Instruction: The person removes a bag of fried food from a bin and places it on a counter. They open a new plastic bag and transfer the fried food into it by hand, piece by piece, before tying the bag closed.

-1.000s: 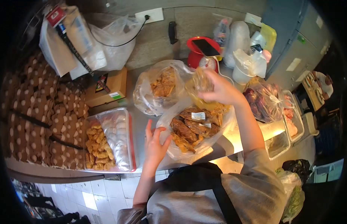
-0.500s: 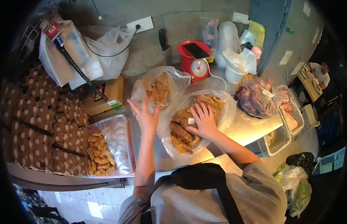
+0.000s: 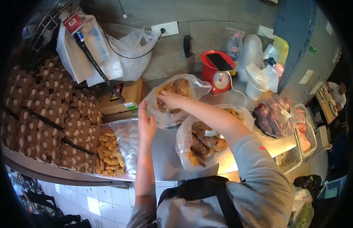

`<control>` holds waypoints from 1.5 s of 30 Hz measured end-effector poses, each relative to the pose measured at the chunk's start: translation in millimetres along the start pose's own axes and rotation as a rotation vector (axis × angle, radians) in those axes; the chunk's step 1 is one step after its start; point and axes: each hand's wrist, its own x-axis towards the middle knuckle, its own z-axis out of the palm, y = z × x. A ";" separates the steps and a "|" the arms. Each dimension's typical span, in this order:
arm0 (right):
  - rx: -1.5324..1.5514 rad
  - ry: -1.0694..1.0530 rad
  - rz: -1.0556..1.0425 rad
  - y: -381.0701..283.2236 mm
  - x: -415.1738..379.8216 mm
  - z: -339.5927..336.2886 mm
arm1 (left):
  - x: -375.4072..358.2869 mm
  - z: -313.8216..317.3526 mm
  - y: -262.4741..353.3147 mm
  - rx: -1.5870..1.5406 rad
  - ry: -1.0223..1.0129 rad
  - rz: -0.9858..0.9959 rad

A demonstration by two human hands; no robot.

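Observation:
Two clear plastic bags of brown marinated meat rest on the metal counter. My right hand [image 3: 169, 100] reaches into the back bag [image 3: 201, 86], its fingers drawn together on the marinated meat [image 3: 182, 87], fingertips partly hidden. Beside that bag's left rim is my left hand [image 3: 147, 124], fingers stretched upward and thumb close against the plastic. The front bag [image 3: 183, 146] gapes under my right forearm, a small white label [image 3: 212, 133] on its meat [image 3: 199, 144].
Stacked egg trays [image 3: 47, 117] fill the left, beside a tray of yellowish pieces [image 3: 110, 154]. A red scale [image 3: 219, 78] with a phone [image 3: 219, 62] on top stands behind. To the right are a bag of dark red produce [image 3: 273, 116] and a container of meat [image 3: 303, 129]. A person [image 3: 339, 95] is far right.
My right hand has left the front bag's meat and reached left into the back bag. My left hand has lowered beside that bag, its spread fingers drawn closer together. The view has shifted.

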 end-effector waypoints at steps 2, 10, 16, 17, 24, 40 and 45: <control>-0.134 -0.097 -0.050 -7.0 21.3 -3.2 | -1.0 -3.4 -15.1 0.165 -0.034 0.161; -0.267 -0.281 0.065 -28.7 20.3 -28.8 | -20.1 -7.3 16.2 0.278 -0.137 -0.010; -0.026 -0.098 -0.037 -21.5 -70.5 -101.6 | -91.0 -1.0 105.0 0.515 -0.559 0.316; 0.019 0.026 0.021 -20.6 -91.8 -111.4 | -99.6 6.1 107.4 0.497 -0.681 0.316; 0.335 0.698 0.343 -84.5 -226.8 -107.7 | -99.9 30.9 9.0 0.393 -0.561 -0.135; -0.222 0.705 0.955 55.3 -309.6 -48.2 | -106.3 32.0 43.6 -0.005 -0.393 -0.063; 0.583 0.780 1.052 46.0 -294.7 -122.1 | -99.6 30.8 57.7 0.042 -0.461 -0.098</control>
